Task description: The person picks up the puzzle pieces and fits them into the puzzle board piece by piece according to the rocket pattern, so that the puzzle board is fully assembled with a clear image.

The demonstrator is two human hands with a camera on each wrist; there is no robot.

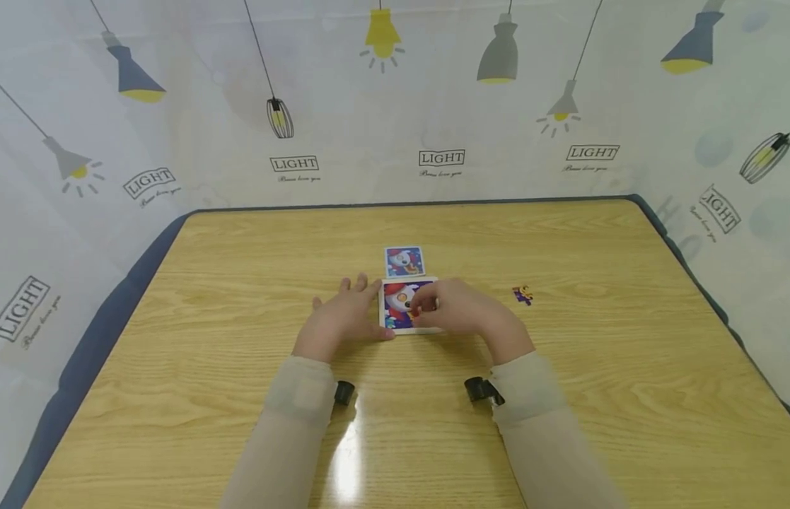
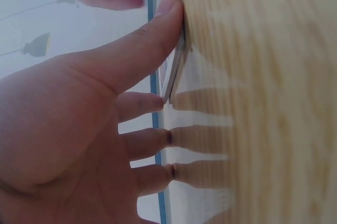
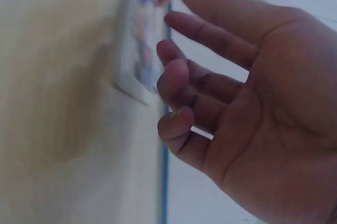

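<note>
A small jigsaw puzzle in a pale-edged tray lies flat on the table, its picture showing a white figure with red on a purple ground. My left hand braces its left side with spread, fairly straight fingers. The left thumb presses the near edge, one fingertip is at a corner, and other fingertips rest on the table. Over the puzzle's right part hovers my right hand, its fingers loosely bent with nothing visible between them. That hand hides the puzzle's right side.
A picture card with a similar image lies just behind the puzzle. To the right of my right hand is a loose yellow and purple jigsaw piece. The wooden table meets a lamp-printed curtain at its back and sides.
</note>
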